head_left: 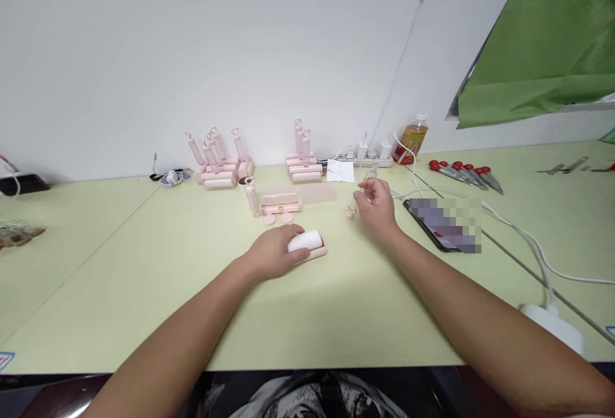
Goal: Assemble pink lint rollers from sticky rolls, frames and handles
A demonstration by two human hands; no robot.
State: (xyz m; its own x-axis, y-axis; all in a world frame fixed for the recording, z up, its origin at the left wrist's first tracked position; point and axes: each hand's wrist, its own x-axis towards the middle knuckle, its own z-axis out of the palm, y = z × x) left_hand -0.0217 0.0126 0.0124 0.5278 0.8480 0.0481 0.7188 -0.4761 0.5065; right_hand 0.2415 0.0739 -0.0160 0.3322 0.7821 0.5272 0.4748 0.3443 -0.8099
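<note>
My left hand rests on the pale green table with its fingers wrapped round a white roller on a pink base. My right hand is farther back and to the right, fingers pinched on a small clear plastic part. A small pink piece lies just left of that hand. Behind the roller stand a pink handle, a pink tray with a clear cover and two pink round caps.
Groups of pink roller handles and bases stand by the wall. A power strip, a drink bottle, red-handled tools, a phone and white cables lie to the right. A white round object sits near the right front edge.
</note>
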